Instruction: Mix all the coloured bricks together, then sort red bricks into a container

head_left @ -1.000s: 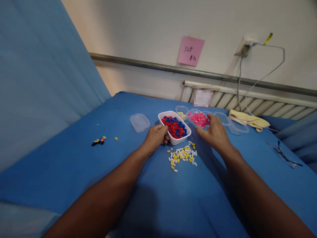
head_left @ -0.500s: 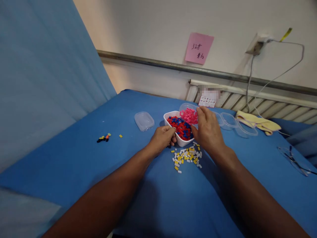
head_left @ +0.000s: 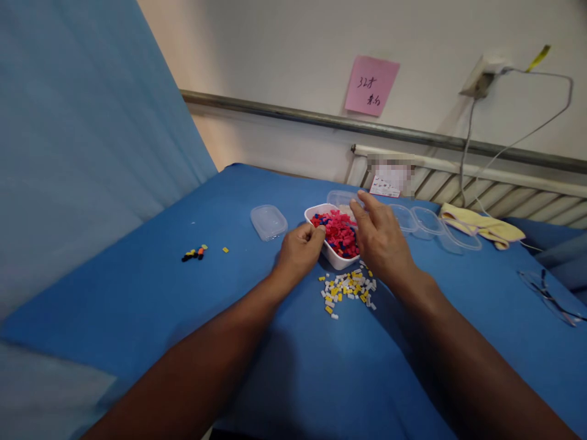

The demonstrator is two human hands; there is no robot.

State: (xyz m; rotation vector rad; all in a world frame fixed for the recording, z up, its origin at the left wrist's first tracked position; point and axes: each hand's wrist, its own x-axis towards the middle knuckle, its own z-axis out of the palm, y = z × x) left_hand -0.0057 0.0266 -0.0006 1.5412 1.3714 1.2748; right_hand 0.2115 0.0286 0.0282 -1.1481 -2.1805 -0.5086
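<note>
A white plastic box (head_left: 336, 261) stands on the blue-covered surface, filled with small pink, red and blue toy bricks (head_left: 338, 231). At its left rim, my left hand (head_left: 300, 247) is closed with thumb and fingers pinched on the edge. My right hand (head_left: 383, 238) curls over the box's right side, gripping a clear plastic container (head_left: 342, 197) tilted towards the box. Part of that container is hidden behind my fingers. Loose yellow and white bricks (head_left: 348, 287) lie just in front of the box.
Left of the box is a clear lid (head_left: 269, 221). Farther left sits a small cluster of black, yellow and orange pieces (head_left: 194, 253). To the right are clear containers (head_left: 426, 220), a yellow cloth (head_left: 486, 226) and eyeglasses (head_left: 545, 293). A radiator (head_left: 440, 183) runs along the wall.
The pink bricks have dropped from the clear container into the white box, spreading over the red and blue ones. My right hand has tipped the container further; the left stays at the rim.
</note>
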